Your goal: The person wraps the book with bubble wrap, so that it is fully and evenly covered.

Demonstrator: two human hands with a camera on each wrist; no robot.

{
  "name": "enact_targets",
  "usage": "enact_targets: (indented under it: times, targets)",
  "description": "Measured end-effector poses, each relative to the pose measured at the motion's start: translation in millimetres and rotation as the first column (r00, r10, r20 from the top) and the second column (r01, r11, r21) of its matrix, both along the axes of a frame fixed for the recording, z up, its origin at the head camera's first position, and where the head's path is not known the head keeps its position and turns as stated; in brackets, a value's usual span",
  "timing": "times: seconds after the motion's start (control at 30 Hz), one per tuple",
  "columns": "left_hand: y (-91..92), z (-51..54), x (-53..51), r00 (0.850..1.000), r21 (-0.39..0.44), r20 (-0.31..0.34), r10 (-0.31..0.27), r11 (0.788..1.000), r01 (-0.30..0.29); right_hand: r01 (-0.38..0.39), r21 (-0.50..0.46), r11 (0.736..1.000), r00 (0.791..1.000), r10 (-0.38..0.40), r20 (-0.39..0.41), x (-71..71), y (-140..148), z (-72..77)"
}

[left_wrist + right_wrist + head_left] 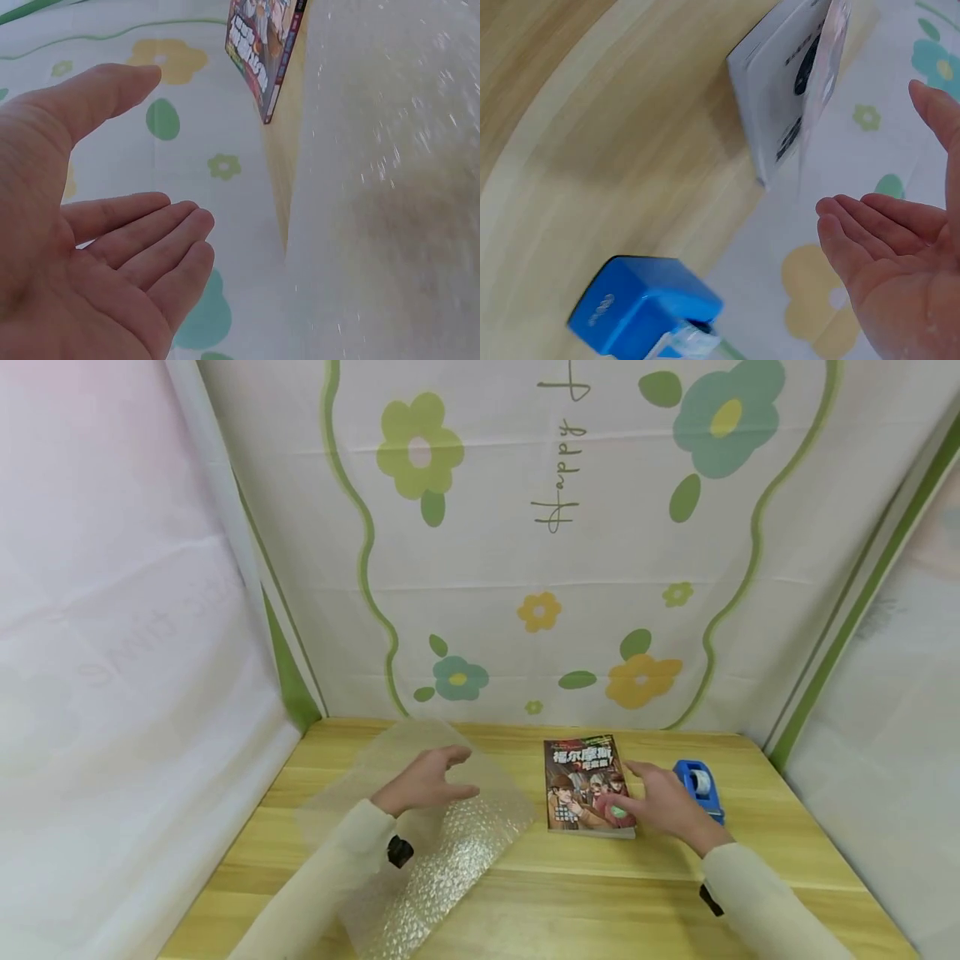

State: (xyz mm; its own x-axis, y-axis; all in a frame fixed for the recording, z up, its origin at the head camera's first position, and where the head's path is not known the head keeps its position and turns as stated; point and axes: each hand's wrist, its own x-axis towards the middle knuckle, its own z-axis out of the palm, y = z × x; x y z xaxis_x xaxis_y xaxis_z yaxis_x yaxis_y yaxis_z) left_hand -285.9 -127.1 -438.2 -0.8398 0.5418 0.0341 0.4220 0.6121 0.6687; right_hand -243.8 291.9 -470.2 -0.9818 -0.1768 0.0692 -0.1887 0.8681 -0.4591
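A comic-style paperback book (pixel 583 789) with Chinese lettering lies on the wooden table. In the right wrist view the front cover of the book (pixel 780 97) stands up a little from its pages. My right hand (pixel 663 802) hovers at the book's right side, fingers extended and thumb apart, holding nothing. A sheet of clear bubble wrap (pixel 465 852) is spread flat left of the book. Above the wrap is my left hand (pixel 427 781), its fingers stretched and thumb spread, with nothing in it. The left wrist view shows this palm (pixel 97 300) bare.
A blue tape dispenser (pixel 700 792) with a roll of clear tape stands to the right of the book, behind my right hand. Flower-printed cloth (pixel 480 552) closes off the table's back, and pale cloth (pixel 127 635) hangs on both sides.
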Motion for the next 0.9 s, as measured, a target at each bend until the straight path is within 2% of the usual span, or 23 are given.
enact_targets:
  times: [0.2, 0.43, 0.77, 0.9]
  targets:
    - [27.5, -6.6, -9.3, 0.999, 0.059, 0.043, -0.006, 0.998, 0.004, 0.015, -0.043, 0.999, 0.999, -0.014, 0.039, -1.1, 13.2, -3.5]
    - [59.9, -19.7, -17.3, 0.995, 0.095, 0.1, 0.01, 0.995, -0.02, 0.078, -0.099, 0.992, 0.993, -0.069, 0.099, -4.2, 23.4, -8.9]
    - [100.6, -32.8, -18.4, 0.979, 0.162, 0.196, 0.059, 0.982, -0.092, 0.113, -0.139, 0.984, 0.987, -0.095, 0.132, -11.2, 29.1, -19.7]
    - [112.7, -38.7, -16.8, 0.972, 0.151, 0.212, 0.099, 0.98, -0.133, 0.124, -0.159, 0.98, 0.984, -0.101, 0.145, -12.6, 28.3, -22.0]
